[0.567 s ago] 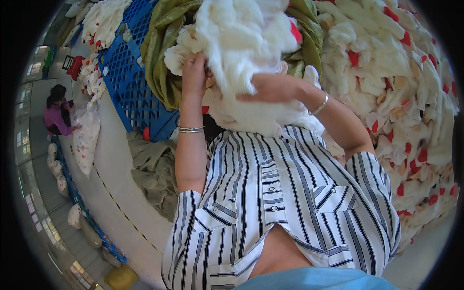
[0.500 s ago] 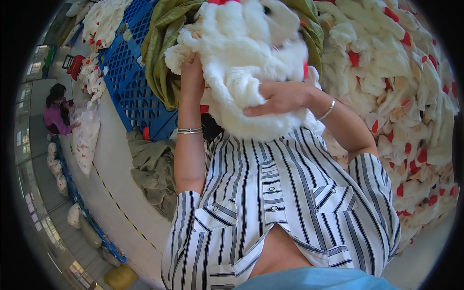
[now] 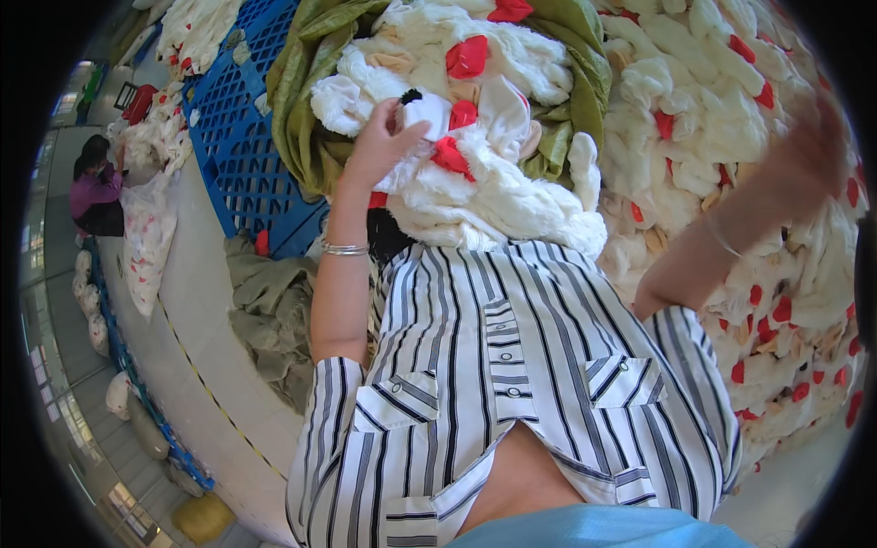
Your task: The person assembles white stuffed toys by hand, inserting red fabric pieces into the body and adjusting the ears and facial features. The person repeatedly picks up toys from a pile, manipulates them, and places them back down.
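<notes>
My left hand [image 3: 382, 151] is at the near left of a heap of white plush skins [image 3: 539, 205] with red patches. Its thumb and fingers close on a smooth white plush piece [image 3: 427, 113], beside a small black tuft [image 3: 411, 96]. The heap fills an olive-green woven sack [image 3: 297, 119] with its mouth rolled down. My right hand [image 3: 811, 151] is stretched far out to the right, over a large pile of white plush skins [image 3: 658, 82]. Motion smears its fingers, and whether it holds anything does not show.
A blue plastic pallet [image 3: 242, 137] lies left of the sack, with a crumpled grey-green cloth [image 3: 269, 306] nearer to me. Far left, a person in purple [image 3: 96, 187] sits by a clear bag [image 3: 151, 228] of white pieces. A yellow-black line [image 3: 219, 397] runs along the floor.
The fluffy white plush skin held up in both hands has left the space above the sack. My right hand has swung far right; the left has come down onto the heap.
</notes>
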